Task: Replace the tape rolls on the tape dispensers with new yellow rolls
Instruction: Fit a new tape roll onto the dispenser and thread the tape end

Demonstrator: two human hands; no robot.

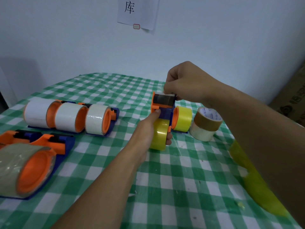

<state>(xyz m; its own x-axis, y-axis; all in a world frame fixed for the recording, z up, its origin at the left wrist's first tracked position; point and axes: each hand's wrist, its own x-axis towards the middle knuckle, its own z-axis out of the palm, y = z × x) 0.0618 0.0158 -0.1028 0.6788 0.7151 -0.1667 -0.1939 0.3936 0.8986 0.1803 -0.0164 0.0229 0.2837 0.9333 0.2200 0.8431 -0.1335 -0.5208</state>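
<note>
The dispenser, orange and blue, is held up above the checked tablecloth between both hands, with a yellow roll mounted on it. The left hand grips it from the left, thumb on the blue part and fingers curled under the roll. The right hand comes from above, its fingers bunched in a pinch at the dispenser's top edge. Just what the fingertips hold there is hard to make out.

Just behind stands a second dispenser, also with a yellow roll. Beside it a brown roll lies on a whitish roll. The brown roll's core bears blue print too small to read. A paper sheet on the wall shows the character 库. A cardboard box at the right has dark print, cut off and unreadable.
</note>
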